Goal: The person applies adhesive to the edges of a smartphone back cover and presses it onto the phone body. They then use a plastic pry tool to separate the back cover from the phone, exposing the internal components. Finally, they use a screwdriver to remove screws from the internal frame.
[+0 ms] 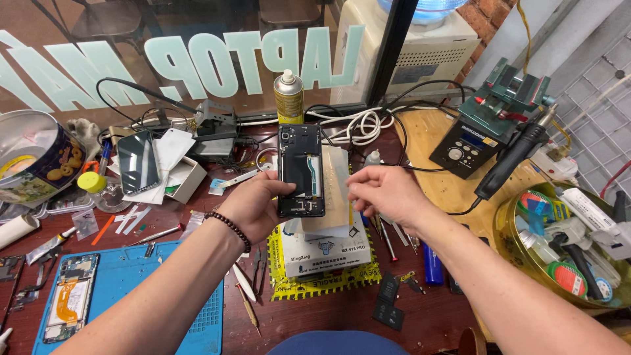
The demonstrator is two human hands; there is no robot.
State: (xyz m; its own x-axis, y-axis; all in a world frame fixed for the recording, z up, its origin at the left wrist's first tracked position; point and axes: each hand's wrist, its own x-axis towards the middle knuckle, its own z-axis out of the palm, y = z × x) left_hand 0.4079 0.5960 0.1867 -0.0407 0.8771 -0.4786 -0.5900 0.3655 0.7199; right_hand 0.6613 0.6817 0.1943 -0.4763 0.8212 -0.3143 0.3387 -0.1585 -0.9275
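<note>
1. I hold the opened black smartphone with its back cover off [301, 171] upright in front of me, above the white rectangular box with the dark printed label [327, 253], which rests on yellow-and-black striped tape [368, 276] on the dark red-brown workbench [315, 315].
2. My left hand [253, 204] is closed around the lower left edge of the phone, fingers curled behind the frame and thumb at the front; a dark beaded bracelet [230, 229] sits on that wrist.
3. My right hand [381, 192] is beside the phone's right edge, fingers bent and drawn together in a pinch. I cannot tell whether it holds a small part or tool, or whether it touches the frame.
4. Step in hand, as I judge it: inspection or fine work on the exposed interior, where a teal-edged flex cable [314, 176] runs down the middle.
5. The next move calls for a steady left grip and a light, precise right-hand approach along the right edge, avoiding strain on the flex cable.
6. Nearby: a yellow spray can with a white cap [288, 97] behind the phone, a second disassembled phone [69, 306] on the blue silicone work mat [144, 283], and metal tweezers [258, 269] beside the box.
</note>
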